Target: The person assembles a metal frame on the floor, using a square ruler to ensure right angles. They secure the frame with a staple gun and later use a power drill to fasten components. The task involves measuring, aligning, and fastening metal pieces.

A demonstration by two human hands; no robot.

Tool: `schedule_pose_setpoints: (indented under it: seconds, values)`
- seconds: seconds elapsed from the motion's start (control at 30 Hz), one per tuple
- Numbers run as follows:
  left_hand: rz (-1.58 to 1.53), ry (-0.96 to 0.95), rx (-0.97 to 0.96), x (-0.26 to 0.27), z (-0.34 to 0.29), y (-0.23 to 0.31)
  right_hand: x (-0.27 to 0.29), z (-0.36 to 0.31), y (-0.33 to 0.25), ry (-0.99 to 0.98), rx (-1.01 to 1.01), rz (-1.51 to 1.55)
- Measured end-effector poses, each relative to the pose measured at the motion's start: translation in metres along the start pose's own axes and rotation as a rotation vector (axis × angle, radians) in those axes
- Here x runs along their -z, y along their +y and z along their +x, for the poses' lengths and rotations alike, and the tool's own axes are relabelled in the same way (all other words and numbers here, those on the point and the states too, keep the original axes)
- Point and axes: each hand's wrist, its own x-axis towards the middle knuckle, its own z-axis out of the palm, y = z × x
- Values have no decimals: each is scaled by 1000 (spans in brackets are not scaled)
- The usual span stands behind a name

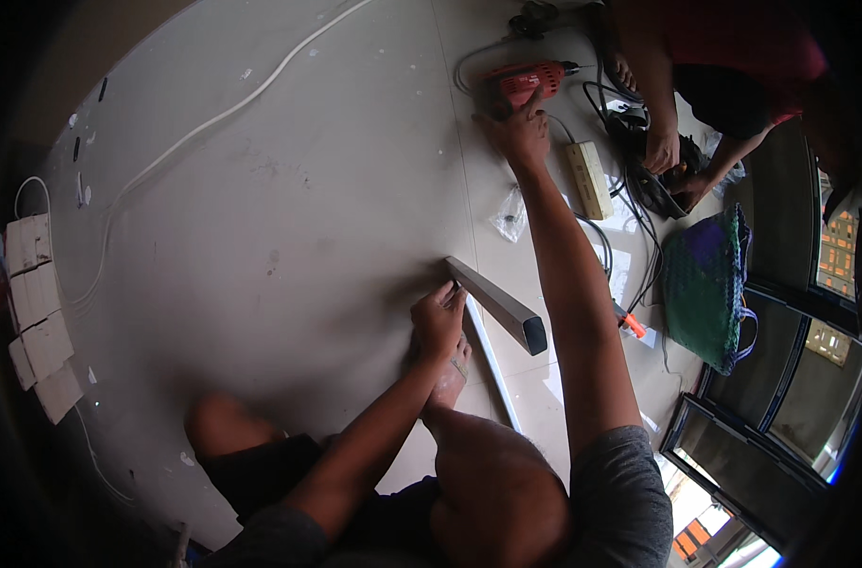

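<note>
A hollow rectangular metal tube (495, 301) slants in front of me, its open end facing near right. My left hand (438, 322) is closed at the tube's far end, with thumb and fingers pinched against its side; whether something small is also between them is hidden. Stretched far forward, my right hand (520, 133) grips a red power drill (527, 83) on the floor. A bit in the drill's chuck points right. Beside my bare foot (453, 375), a thin silver bar (492, 364) runs along the floor toward me.
At far right, another person's hands (665, 151) reach into a dark bag (672, 189). A white power strip (590, 180), cables, a plastic packet (510, 216) and a green-purple woven bag (703, 284) lie to the right. Boxes (40, 312) stand left; a white cable (213, 118) crosses the floor.
</note>
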Motion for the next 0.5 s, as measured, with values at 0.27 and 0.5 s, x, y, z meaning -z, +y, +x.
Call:
schedule_pose_setpoints:
  seconds: [0.27,0.5]
  values:
    - [-86,108,-57,-2,-4,-11,-8,2,-28,47,-35,-55]
    - [-131,98,-54,-6,-5,-2,72,-32,20,96,284,83]
